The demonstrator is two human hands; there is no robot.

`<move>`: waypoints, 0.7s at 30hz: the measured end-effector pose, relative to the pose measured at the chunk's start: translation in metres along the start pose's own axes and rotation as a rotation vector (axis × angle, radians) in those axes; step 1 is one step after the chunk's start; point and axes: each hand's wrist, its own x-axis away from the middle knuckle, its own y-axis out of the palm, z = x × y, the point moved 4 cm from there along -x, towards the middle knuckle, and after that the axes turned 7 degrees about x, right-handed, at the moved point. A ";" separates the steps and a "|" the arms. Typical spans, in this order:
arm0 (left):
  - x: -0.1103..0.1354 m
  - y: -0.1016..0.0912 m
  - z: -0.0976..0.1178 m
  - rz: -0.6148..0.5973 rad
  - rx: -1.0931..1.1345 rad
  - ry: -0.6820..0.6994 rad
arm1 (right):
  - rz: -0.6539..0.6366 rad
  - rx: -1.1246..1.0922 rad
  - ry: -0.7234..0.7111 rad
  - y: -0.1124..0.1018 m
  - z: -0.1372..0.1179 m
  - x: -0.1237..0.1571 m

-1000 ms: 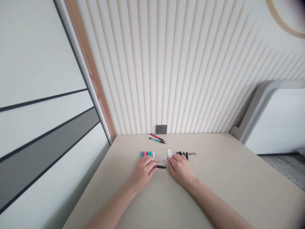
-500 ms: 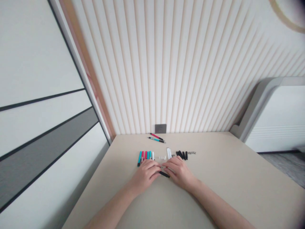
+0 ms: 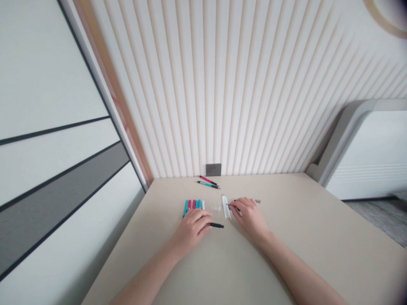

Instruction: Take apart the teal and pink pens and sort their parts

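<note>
My left hand is closed around a black pen part, whose dark end points right out of the fingers. Just beyond that hand lies a row of turquoise, red and white pen barrels, their near ends partly covered by it. My right hand is to the right of several thin white refills. Its thumb and forefinger are pinched at a small dark piece, too small to name. The black grips under and behind this hand are mostly hidden. Small white pieces lie between the two hands.
Two assembled pens, one red and one turquoise, lie near the wall. Small springs show past my right hand. A dark socket sits on the ribbed wall behind the beige table.
My right hand has moved away from my left, rightward to beside the refills, and covers the black grips. The left hand keeps the black pen part, now turned nearly level.
</note>
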 end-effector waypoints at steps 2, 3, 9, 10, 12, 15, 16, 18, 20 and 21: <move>0.000 0.000 -0.001 0.003 -0.007 0.006 | -0.004 0.093 0.064 0.002 0.013 -0.001; 0.001 0.000 -0.002 0.002 -0.009 0.009 | -0.008 0.132 0.083 0.003 0.017 0.000; 0.001 0.001 -0.002 -0.008 -0.026 0.021 | -0.050 0.303 0.093 0.009 0.016 0.001; 0.001 0.001 -0.002 -0.006 -0.029 0.022 | -0.060 0.323 0.086 0.009 0.014 0.001; 0.001 0.000 -0.002 -0.002 -0.034 0.022 | -0.085 0.351 0.073 0.010 0.011 0.001; 0.001 0.001 -0.002 0.003 -0.040 0.023 | -0.122 0.370 0.070 0.013 0.010 0.001; 0.001 0.001 -0.002 0.004 -0.040 0.026 | -0.130 0.372 0.072 0.014 0.010 0.001; 0.001 0.001 -0.002 0.005 -0.038 0.032 | -0.139 0.375 0.073 0.015 0.010 0.001; 0.001 0.001 -0.002 0.001 -0.040 0.034 | -0.143 0.372 0.070 0.016 0.010 0.001; 0.001 0.001 -0.002 -0.003 -0.041 0.032 | -0.143 0.370 0.070 0.016 0.010 0.001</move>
